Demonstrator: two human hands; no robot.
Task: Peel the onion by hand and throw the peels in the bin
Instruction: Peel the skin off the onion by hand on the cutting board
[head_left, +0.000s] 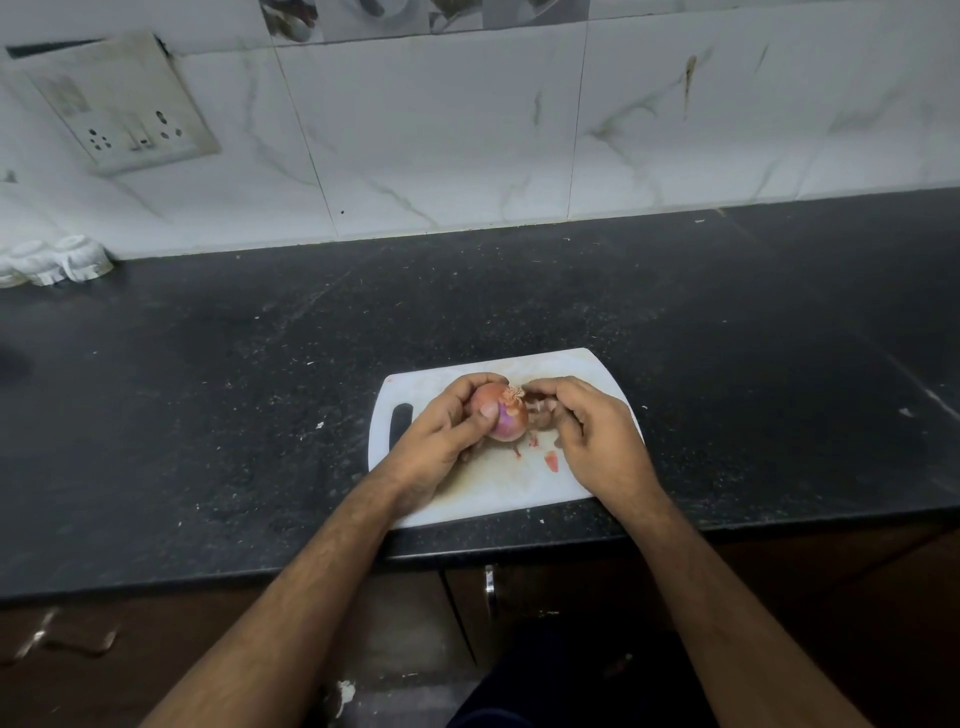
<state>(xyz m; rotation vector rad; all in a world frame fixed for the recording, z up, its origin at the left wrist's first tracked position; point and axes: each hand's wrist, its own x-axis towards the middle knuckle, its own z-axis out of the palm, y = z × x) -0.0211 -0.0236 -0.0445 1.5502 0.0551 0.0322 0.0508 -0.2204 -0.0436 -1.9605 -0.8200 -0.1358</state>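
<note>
While both bare forearms reach forward from the bottom of the view, the small round reddish-pink onion (500, 418) sits just above the middle of a white plastic cutting board (582, 366) with a slot handle at its left end, which lies on a black speckled stone counter (208, 415) near its front edge. Cradling the onion from its left side is the left hand (441, 439), fingers curled over the far side and the thumb pressed flat on the near face, so the bulb is held firmly. Its root tuft points up and a little to the right, which makes its long axis tilt towards the right hand (597, 441). That hand lies just beside the onion on its right, palm down, fingers bent inward towards the root end; it seems to pinch a brownish strip of loose papery skin (540, 415) between onion and palm, though blur makes this uncertain. Both hands are equally close to the bulb, so the peeling pull would likely run rightward, away from the steadying left hand. Two small red peel scraps (551, 461) rest on the board below the onion. No bin is visible. Behind the counter rises a white marbled tile wall with a grubby switch socket plate (124, 104) at upper left
</note>
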